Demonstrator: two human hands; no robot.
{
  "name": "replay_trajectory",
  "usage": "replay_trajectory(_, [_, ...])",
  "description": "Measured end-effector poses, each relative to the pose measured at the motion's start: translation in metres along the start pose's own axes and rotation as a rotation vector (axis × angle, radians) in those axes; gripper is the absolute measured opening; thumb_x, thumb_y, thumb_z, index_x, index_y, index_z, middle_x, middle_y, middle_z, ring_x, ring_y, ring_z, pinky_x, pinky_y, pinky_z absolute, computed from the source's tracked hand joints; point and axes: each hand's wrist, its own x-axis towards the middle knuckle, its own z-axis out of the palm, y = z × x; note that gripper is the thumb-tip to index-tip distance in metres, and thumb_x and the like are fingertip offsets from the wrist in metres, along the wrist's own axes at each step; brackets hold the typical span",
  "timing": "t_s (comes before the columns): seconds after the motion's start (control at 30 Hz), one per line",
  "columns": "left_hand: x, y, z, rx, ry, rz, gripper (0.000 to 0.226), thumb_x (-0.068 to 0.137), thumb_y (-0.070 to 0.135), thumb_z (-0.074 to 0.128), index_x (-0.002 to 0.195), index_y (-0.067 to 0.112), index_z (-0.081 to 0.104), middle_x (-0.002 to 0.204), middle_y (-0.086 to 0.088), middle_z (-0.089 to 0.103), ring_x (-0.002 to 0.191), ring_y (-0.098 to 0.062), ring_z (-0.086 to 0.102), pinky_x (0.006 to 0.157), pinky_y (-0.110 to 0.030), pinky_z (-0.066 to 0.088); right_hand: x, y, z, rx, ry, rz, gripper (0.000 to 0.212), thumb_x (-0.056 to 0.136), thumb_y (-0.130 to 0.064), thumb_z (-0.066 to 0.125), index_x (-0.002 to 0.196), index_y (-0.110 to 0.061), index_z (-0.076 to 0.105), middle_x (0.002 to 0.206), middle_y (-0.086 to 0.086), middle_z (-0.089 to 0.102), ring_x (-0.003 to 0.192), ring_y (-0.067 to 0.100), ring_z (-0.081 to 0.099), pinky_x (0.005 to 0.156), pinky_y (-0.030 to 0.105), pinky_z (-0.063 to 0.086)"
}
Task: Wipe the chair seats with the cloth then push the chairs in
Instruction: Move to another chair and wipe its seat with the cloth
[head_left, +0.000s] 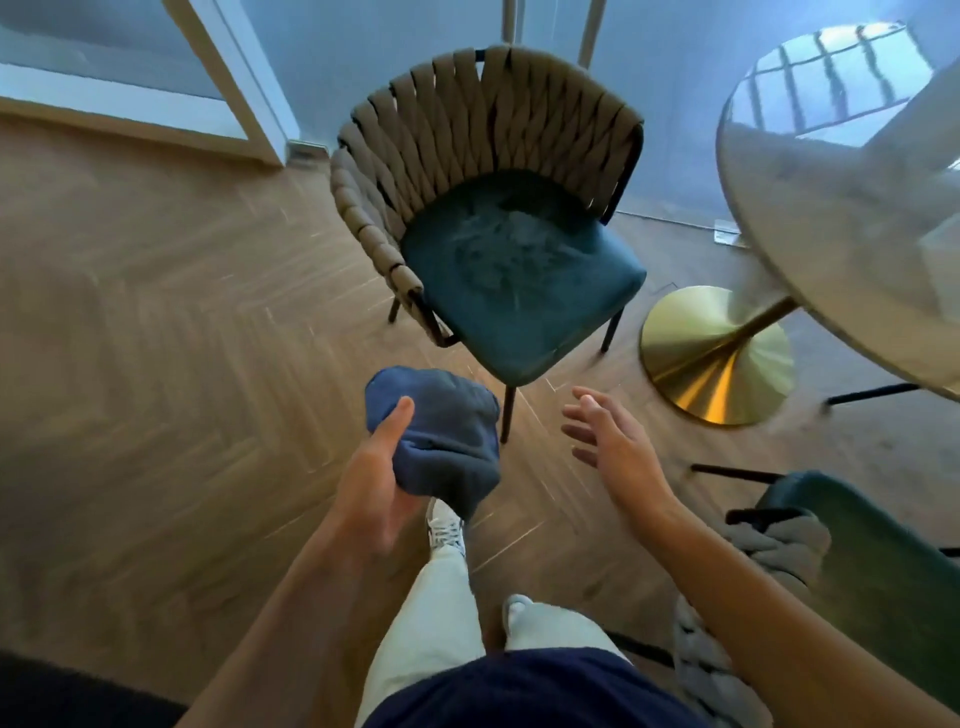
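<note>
A chair with a woven tan back and a teal velvet seat (519, 280) stands ahead of me, pulled away from the round table (831, 218). My left hand (371, 483) grips a bunched dark blue cloth (441, 441) in front of the seat's near corner, thumb pressed on top of it. My right hand (613, 441) hovers open with fingers spread, empty, between the chair and a second chair (872, 561) at the lower right. Only the teal seat and woven arm of that second chair show.
The table has a pale glossy top on a gold pedestal base (717, 358) right of the first chair. Herringbone wood floor (156, 338) stretches to the left. Glass doors with white frames (244, 78) line the far side. My legs and shoes are below.
</note>
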Motion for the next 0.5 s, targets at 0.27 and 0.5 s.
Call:
replay_trajectory(0.27, [0.089,0.085,0.043,0.084,-0.121,-0.067,0.041,0.077,0.038,0.061,0.107,0.010,0.060,0.106,-0.011,0.065,0.099,-0.025,0.065,0.092,-0.044,0.052,0.078,-0.048,0.022,0.072,0.105,0.034,0.028,0.104,-0.035,0.034,0.125,-0.030,0.051,0.118,-0.005,0.061,0.110,0.014,0.059,0.088,0.024,0.048])
replay_trajectory(0.5, [0.181,0.127,0.121,0.083,-0.060,-0.031,0.018,0.093,0.028,0.054,0.097,0.012,0.061,0.092,-0.006,0.067,0.083,-0.019,0.066,0.072,-0.035,0.054,0.181,-0.074,0.002,0.099,0.140,0.079,0.038,0.104,-0.037,0.035,0.136,-0.023,0.048,0.127,0.001,0.059,0.118,0.019,0.057,0.105,0.040,0.045])
